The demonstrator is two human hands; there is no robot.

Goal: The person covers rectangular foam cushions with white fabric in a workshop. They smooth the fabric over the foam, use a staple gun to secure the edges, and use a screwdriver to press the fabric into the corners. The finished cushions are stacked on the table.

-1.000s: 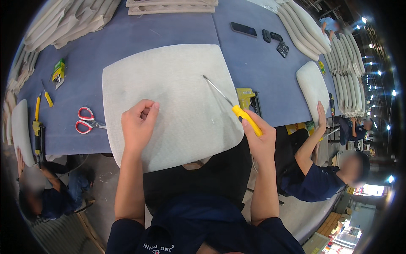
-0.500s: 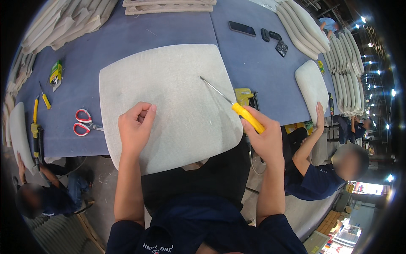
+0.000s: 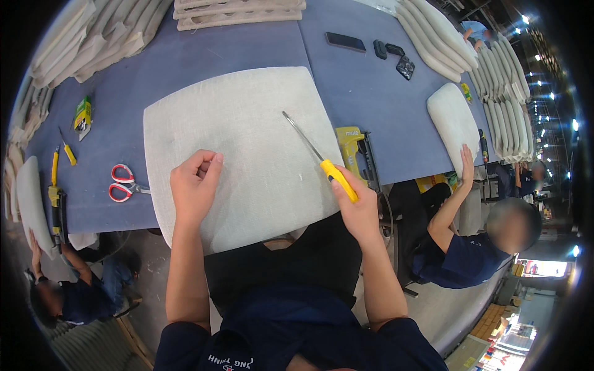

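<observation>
A light grey fabric-covered seat cushion [image 3: 247, 111] lies in front of me at the table's near edge. My right hand [image 3: 359, 210] is closed round the yellow handle of a screwdriver [image 3: 328, 167]. Its metal shaft points away and to the left, over the cushion. Above the cushion's left half is my left hand [image 3: 195, 185], its fingers curled and the thumb pressed to the index finger. Whatever it pinches, if anything, is too small to see. A yellow and black staple gun [image 3: 352, 151] lies by the cushion's right edge. Scissors [image 3: 122, 182] with red and white handles touch its left side.
The blue-grey table [image 3: 247, 43] bears a phone [image 3: 346, 41], a green and yellow box [image 3: 83, 116], a small yellow-handled tool [image 3: 68, 151] and stacked cushion pieces [image 3: 238, 12]. Two people work at either side, with a cushion at the right [image 3: 453, 117] and the left [image 3: 32, 201].
My right hand has moved left with the screwdriver, bringing it nearer the cushion's middle and uncovering more of the staple gun. My left hand has hardly moved.
</observation>
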